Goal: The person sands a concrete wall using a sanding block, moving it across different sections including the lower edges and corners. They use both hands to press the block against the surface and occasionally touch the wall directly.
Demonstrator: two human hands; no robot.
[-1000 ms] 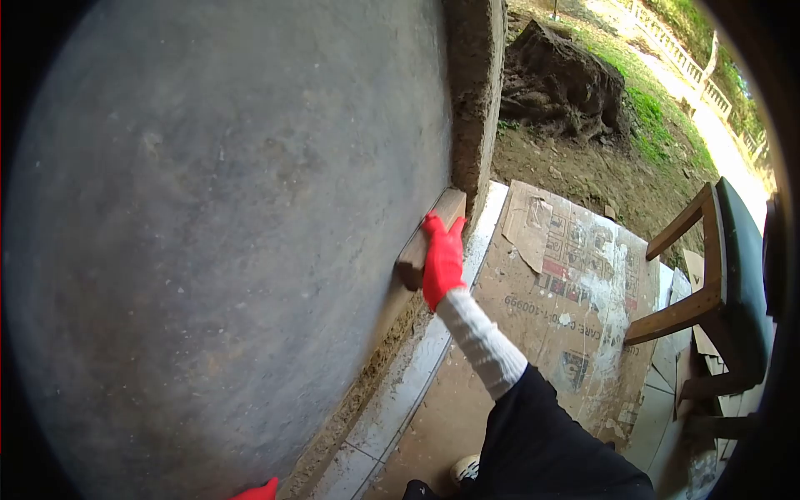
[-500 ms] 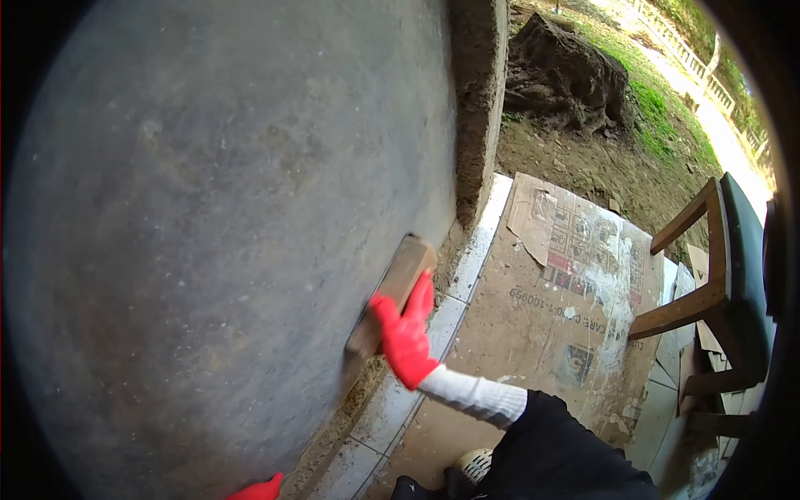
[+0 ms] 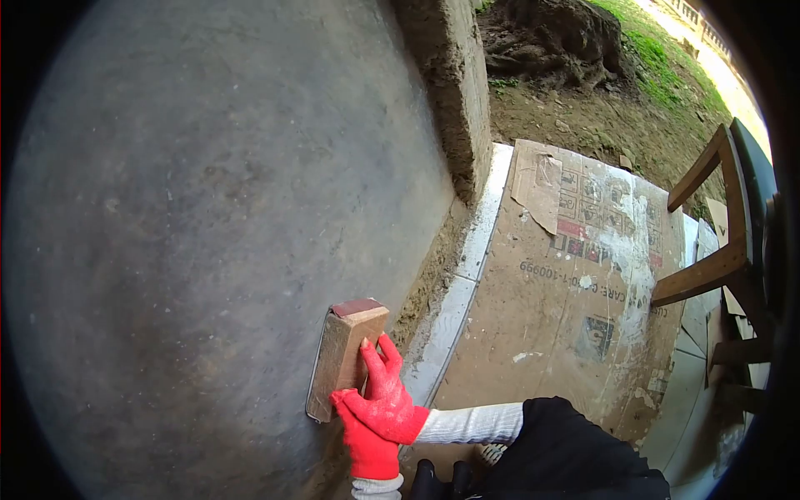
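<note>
A wooden sanding block (image 3: 346, 358) with reddish-brown sandpaper (image 3: 356, 307) showing at its top end stands close against the grey wall. My right hand (image 3: 385, 396), in a red glove with a white knitted cuff, grips the block's right side, its bare-looking fingertips pressed on the wood. Just below, my left hand (image 3: 371, 450), also red-gloved, closes on the lower end of the block; part of it lies behind the right hand. The grey plastered wall (image 3: 225, 208) fills the left of the view.
Along the wall's foot runs a rough ledge and a strip of white tiles (image 3: 454, 312). Flattened cardboard (image 3: 542, 292), splashed with white, covers the floor. A wooden chair (image 3: 708, 275) with a dark seat is at the right. Beyond lie bare soil and a tree stump (image 3: 554, 42).
The sanding block has moved down and left along the wall with my right hand. My left hand has come up from the bottom edge and taken hold of its lower end.
</note>
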